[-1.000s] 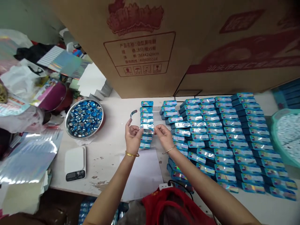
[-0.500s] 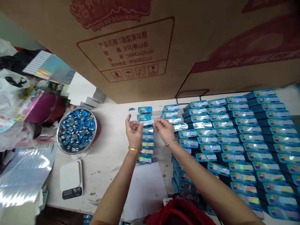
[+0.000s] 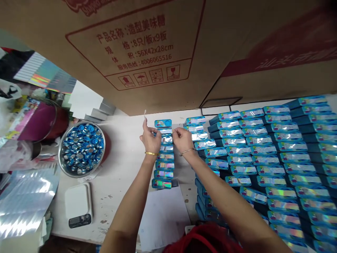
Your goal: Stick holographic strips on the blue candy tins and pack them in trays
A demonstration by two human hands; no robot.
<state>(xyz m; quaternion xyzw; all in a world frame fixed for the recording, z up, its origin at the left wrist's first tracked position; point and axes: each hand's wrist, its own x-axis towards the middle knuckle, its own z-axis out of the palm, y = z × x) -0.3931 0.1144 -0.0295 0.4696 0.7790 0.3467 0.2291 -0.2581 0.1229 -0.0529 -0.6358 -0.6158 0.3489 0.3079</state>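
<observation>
A column of blue tin-like cases lies on the table, most with a shiny silvery strip on top. My left hand pinches one end of a silvery sticker strip between thumb and finger. Its index finger points up, with a small pale curled piece on the tip. At the other end of the strip, my right hand is closed in a pinch. The strip lies along the second case from the far end; fingers hide its ends. Beyond it, the farthest case shows a bare printed top.
Many blue cases stand in rows on the right. Left are a metal bowl of blue-and-silver caps, a white scale and holographic sheets. A large cardboard box stands behind; white paper lies in front.
Both hands have brought the strip down from above the column onto the second case. The camera view has also shifted slightly.
</observation>
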